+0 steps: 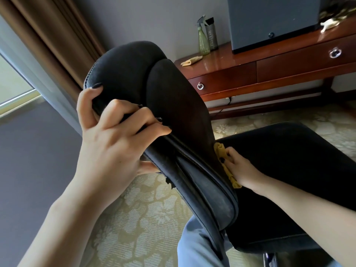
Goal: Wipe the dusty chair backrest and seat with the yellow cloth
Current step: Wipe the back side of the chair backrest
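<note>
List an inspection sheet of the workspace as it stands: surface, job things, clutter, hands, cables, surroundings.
Surface: chair backrest dark, greyish dust along its side edge; seat dark.
Job's things: yellow cloth bunched against the lower backrest, by the seat.
Clutter: on the desk, green spray bottle, grey bottle, pale folded cloth, dark box.
Hands: left hand grips the backrest's upper edge; right hand holds the yellow cloth.
Cables: one dark cable hanging under the desk.
Surroundings: patterned carpet, brown curtain.

The right hand (pixel 240 168) hides most of the yellow cloth (pixel 218 150); seat (pixel 289 160) cropped at right
</note>
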Demonstrator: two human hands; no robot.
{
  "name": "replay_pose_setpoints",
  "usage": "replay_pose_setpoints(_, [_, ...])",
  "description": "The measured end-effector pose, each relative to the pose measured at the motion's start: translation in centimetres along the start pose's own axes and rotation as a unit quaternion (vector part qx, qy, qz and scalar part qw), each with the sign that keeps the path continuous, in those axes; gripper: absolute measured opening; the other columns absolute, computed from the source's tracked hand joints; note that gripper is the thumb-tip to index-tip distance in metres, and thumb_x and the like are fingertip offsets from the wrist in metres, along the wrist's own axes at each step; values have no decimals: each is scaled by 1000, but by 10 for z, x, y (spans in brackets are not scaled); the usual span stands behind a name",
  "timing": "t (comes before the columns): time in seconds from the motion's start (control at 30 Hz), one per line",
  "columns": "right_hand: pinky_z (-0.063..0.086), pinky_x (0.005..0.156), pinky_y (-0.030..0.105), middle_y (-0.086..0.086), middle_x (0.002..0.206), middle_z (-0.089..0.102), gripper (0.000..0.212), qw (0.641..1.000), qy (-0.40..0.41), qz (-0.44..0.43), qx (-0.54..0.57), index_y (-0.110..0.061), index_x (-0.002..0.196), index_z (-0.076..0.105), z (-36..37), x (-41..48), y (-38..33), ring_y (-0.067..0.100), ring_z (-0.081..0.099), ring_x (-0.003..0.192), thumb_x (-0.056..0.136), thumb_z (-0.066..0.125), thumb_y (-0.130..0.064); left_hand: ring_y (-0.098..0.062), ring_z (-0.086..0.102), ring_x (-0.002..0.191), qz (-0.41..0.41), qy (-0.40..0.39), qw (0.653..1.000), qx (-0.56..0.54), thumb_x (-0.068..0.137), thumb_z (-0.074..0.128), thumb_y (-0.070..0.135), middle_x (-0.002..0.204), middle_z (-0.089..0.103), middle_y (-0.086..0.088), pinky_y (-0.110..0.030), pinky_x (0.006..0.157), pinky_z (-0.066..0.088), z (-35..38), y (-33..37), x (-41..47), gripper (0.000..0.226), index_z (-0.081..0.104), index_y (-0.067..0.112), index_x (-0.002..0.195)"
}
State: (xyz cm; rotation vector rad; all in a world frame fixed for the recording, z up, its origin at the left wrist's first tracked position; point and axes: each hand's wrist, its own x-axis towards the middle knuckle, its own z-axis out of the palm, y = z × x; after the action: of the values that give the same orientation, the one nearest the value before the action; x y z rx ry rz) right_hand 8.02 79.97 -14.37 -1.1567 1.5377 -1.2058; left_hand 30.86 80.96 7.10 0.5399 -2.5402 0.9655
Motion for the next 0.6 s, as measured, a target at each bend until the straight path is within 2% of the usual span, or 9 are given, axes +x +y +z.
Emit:
replay_pose_setpoints(0.1, [46, 69, 28, 15, 96, 65, 16, 1000, -7, -3, 24, -24, 100, 57, 0, -20, 5, 19, 59, 77, 100, 42, -18, -23, 44, 96, -41, -53, 998, 20, 66, 76, 56, 91, 65, 3, -35, 111, 2, -3, 0, -2, 48, 72, 21, 99])
replay_pose_setpoints(0.2, [45, 74, 33, 15, 94, 66, 16, 997, -5, -9, 72, -23, 95, 60, 2, -37, 6, 19, 59, 79, 99, 46, -14, -24, 44, 96, -49, -65, 996, 24, 65, 71, 60, 90, 63, 4, -46, 107, 10, -3, 2, -3, 51, 71, 23, 101])
replay_pose_setpoints(0.3, [42, 78, 32, 11, 88, 64, 10, 992, -19, -50, 112, -18, 95, 59, 3, -53, 2, 18, 55, 82, 97, 50, -14, -24, 42, 95, -43, -56, 997, 37, 63, 74, 60, 89, 63, 3, -48, 105, 12, -4, 3, -2, 53, 72, 22, 100])
replay_pose_setpoints(0.33, [41, 77, 27, 6, 85, 62, 7, 990, -27, -70, 120, -16, 96, 58, 2, -58, -2, 13, 55, 81, 96, 52, -19, -24, 42, 95, -42, -53, 997, 38, 63, 75, 60, 90, 63, 3, -49, 104, 12, -3, 3, -2, 53, 72, 22, 100])
replay_pose_setpoints(0.4, [41, 71, 15, -4, 78, 61, 14, 984, -44, -106, 135, -14, 97, 57, 1, -67, -13, 4, 54, 75, 92, 54, -27, -24, 42, 96, -43, -49, 997, 39, 63, 75, 59, 90, 63, 3, -50, 104, 13, -3, 2, -3, 53, 72, 22, 100])
replay_pose_setpoints(0.47, [41, 68, 10, -12, 73, 61, 18, 979, -56, -132, 143, -15, 96, 57, 0, -71, -23, -1, 55, 72, 89, 56, -31, -25, 43, 96, -46, -53, 997, 40, 62, 75, 59, 91, 63, 3, -51, 103, 14, -4, 4, -3, 54, 72, 22, 101])
replay_pose_setpoints(0.57, [42, 70, 9, -16, 77, 64, 10, 979, -57, -154, 124, -18, 104, 56, 1, -67, -31, -4, 58, 76, 95, 53, -21, -25, 43, 97, -49, -62, 996, 42, 55, 82, 57, 91, 63, 2, -51, 104, 13, -4, 3, -3, 59, 72, 21, 101])
replay_pose_setpoints(0.6, [43, 71, 10, -16, 80, 66, 13, 980, -52, -157, 114, -20, 108, 56, 2, -65, -35, -4, 58, 78, 96, 51, -17, -26, 43, 97, -44, -65, 996, 41, 53, 83, 55, 91, 64, 1, -50, 104, 12, -4, 4, -2, 60, 72, 21, 101])
